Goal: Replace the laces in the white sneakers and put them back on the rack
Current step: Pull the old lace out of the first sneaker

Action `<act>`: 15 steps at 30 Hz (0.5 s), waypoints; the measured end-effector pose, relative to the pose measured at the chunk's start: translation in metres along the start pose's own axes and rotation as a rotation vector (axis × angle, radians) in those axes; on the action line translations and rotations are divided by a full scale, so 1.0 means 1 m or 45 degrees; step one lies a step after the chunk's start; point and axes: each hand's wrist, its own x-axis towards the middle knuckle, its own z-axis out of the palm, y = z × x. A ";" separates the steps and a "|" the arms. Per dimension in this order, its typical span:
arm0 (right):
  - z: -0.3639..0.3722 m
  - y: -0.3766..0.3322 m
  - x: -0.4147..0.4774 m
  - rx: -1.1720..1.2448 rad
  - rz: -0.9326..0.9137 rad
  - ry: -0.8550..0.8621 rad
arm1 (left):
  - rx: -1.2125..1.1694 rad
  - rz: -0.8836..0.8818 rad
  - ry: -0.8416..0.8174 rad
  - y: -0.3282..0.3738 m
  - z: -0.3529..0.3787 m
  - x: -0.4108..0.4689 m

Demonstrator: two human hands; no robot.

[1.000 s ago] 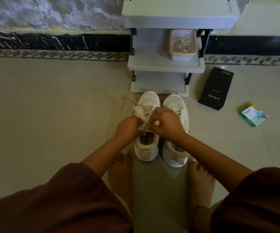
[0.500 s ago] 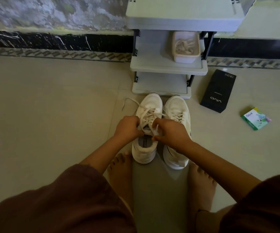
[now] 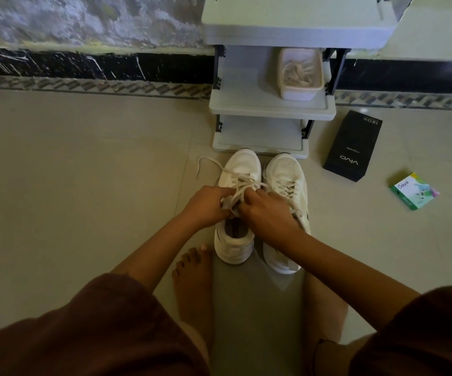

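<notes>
Pinching the lace (image 3: pixel 242 181) in a tight grip at mid-frame, the left hand (image 3: pixel 206 206) and right hand (image 3: pixel 269 213) meet over the left-of-frame sneaker (image 3: pixel 242 165), likely to snug it, while it and its partner (image 3: pixel 284 172) stand on the floor (image 3: pixel 84 185) just before the rack (image 3: pixel 271 111), handy for shelving.

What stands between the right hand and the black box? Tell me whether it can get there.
Probably yes: only a sneaker edge and bare floor lie between the right hand and the black box. Its grip is busy on the lace, though, so it must let go first.
</notes>
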 end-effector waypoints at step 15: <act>-0.038 0.015 0.006 1.455 0.513 0.155 | -0.088 -0.102 0.151 -0.002 0.016 -0.005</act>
